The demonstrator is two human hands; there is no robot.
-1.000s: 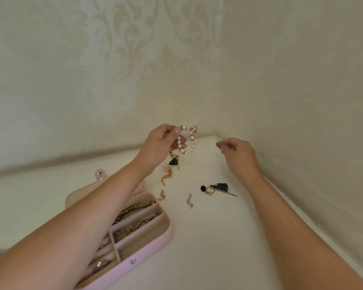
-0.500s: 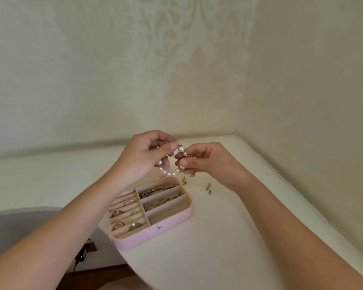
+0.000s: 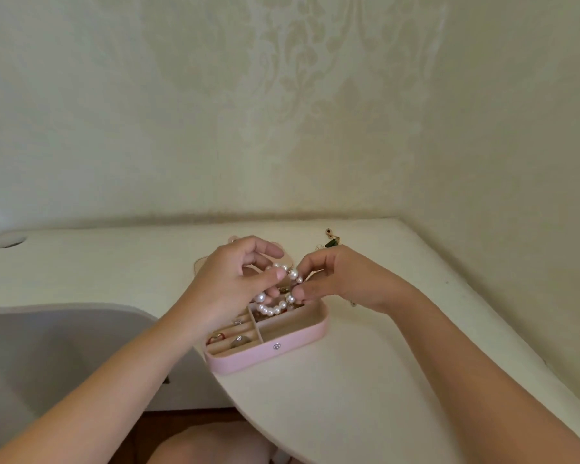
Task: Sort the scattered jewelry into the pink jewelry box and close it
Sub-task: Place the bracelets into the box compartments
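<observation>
Left hand and right hand both pinch pearl bracelet directly over open pink box.

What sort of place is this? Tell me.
Likely a home bedroom or dressing corner: damask-patterned wallpaper, a cream desk in the corner, and a pearl bracelet held over an open pink jewelry box.

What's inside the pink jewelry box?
In the pink jewelry box, rings lie in left slots. The pearl bracelet, pinched by left hand and right hand, covers most of the rear compartments.
</observation>
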